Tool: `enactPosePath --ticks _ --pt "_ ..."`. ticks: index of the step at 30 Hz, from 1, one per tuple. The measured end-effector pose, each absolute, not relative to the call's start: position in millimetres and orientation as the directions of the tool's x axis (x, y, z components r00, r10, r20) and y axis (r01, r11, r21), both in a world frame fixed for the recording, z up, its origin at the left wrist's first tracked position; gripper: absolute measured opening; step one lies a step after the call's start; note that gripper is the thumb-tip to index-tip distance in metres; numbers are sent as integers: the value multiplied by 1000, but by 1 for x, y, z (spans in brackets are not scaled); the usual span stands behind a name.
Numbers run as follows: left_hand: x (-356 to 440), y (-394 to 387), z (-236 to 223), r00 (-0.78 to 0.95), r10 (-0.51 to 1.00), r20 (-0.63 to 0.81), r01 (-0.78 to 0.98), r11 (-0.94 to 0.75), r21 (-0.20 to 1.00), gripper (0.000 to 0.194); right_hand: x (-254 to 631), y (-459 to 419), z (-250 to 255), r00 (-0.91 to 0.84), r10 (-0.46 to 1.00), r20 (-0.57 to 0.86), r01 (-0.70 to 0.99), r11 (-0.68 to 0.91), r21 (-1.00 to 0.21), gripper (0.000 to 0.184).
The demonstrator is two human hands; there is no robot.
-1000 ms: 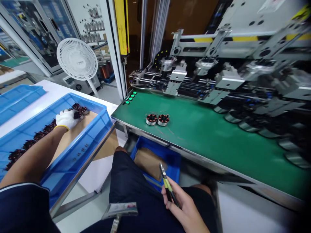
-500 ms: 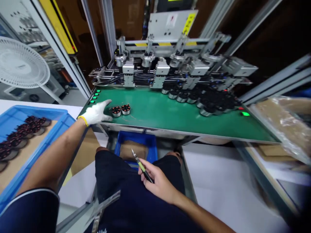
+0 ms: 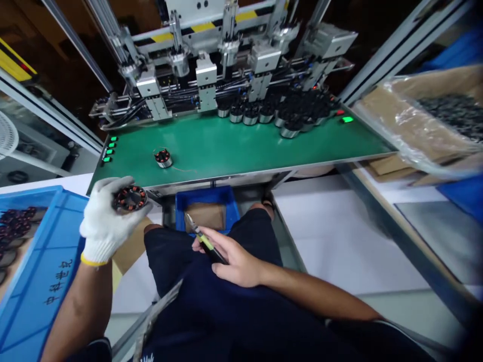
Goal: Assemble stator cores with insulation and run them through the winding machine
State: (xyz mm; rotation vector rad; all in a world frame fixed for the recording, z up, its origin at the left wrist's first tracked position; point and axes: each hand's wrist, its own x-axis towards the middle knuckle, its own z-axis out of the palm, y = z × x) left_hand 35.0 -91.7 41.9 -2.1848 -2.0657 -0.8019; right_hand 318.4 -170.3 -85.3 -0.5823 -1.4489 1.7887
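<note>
My left hand (image 3: 103, 216), in a white glove with a yellow cuff, grips a motor stator (image 3: 131, 199) with copper windings, raised off the bench near its front left edge. A second stator (image 3: 163, 158) stands on the green work surface (image 3: 211, 146), a thin wire trailing from it to the right. My bare right hand (image 3: 234, 256) is wrapped round a pair of cutting pliers (image 3: 206, 241) with black and yellow-green handles. The pliers are over my lap, their tip pointing up and to the left. Whether the jaws are apart is too small to tell.
Several black-topped stators (image 3: 290, 113) crowd the bench's right part, under a row of metal clamps (image 3: 206, 75). A blue crate (image 3: 56, 271) of stators is at left. Below the bench sits a blue bin (image 3: 234, 208). At right is a plastic-lined carton (image 3: 403, 110) of small parts.
My left hand has taken one of the two stators off the green surface and drawn it back towards me. My right hand still holds the pliers over my lap. The view has shifted.
</note>
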Motion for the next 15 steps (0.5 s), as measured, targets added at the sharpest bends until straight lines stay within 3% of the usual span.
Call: enactPosePath --ticks 3,8,15 --pt "45 -125 49 65 900 430 933 -207 293 53 308 -168 -82 -647 743 174 -334 -71 -940 91" --pt "48 -144 45 73 913 400 935 -202 291 57 304 -169 -78 -648 729 220 -371 -50 -927 89" --pt "48 -144 42 65 923 379 940 -184 286 54 308 -171 -72 -638 750 175 -337 -68 -939 86"
